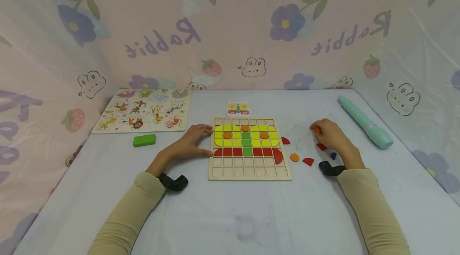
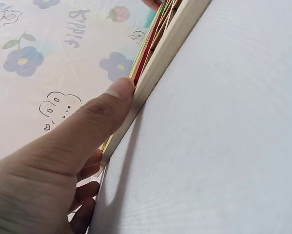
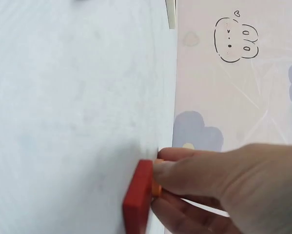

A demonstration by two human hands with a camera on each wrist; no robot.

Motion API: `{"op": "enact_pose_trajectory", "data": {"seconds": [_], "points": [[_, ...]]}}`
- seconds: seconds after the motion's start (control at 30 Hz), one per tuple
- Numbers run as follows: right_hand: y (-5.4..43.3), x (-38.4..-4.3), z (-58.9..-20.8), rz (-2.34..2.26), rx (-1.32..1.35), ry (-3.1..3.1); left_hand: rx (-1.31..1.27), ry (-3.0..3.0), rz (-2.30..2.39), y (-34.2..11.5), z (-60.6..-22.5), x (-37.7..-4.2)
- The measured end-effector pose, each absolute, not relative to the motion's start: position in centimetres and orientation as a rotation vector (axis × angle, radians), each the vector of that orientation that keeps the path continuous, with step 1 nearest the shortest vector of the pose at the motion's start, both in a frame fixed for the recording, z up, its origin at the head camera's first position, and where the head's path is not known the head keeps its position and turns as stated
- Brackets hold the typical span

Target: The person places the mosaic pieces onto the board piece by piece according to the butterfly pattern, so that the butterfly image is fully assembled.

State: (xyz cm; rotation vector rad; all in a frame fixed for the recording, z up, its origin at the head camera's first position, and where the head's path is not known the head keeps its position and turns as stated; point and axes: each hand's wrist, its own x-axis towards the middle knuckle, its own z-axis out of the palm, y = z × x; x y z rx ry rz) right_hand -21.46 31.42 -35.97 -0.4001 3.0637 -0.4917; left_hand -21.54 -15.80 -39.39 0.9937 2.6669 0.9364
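A wooden grid board (image 1: 248, 174) lies in the middle of the head view, with yellow, green, red and orange pieces on it. Against its left edge rests my left hand (image 1: 190, 140), thumb and fingers spread; the left wrist view shows the thumb (image 2: 121, 90) touching the rim. Right of the board, my right hand (image 1: 332, 133) pinches a small orange piece (image 1: 317, 129) between thumb and fingers. Beside these fingers is a red piece (image 3: 138, 195) in the right wrist view. Another loose orange disc (image 1: 294, 157) lies near the board's right edge.
Loose red pieces (image 1: 308, 161) and a blue piece (image 1: 334, 155) lie at the right. Behind the board is a pattern card (image 1: 238, 109). An animal puzzle (image 1: 143, 109) and a green block (image 1: 144, 140) are on the left; a mint-green roll (image 1: 365, 122) lies far right.
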Motion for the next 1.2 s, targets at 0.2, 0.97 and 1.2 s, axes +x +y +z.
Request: {"op": "enact_pose_trajectory", "data": {"seconds": [0.2,0.97,1.2], "points": [[31.34,-21.48,-35.89,-0.532,-0.398,3.079,0.991,2.664,0.945,-15.85,-39.24,-21.40],[31.34,-21.44,-35.58,-0.558,-0.351,2.995,0.963,2.665,0.934,-15.80,-39.36,-21.47],[31.50,-21.31,-35.30,-0.584,-0.270,2.941,0.966,2.659,0.940,-15.77,-39.37,-21.46]]}}
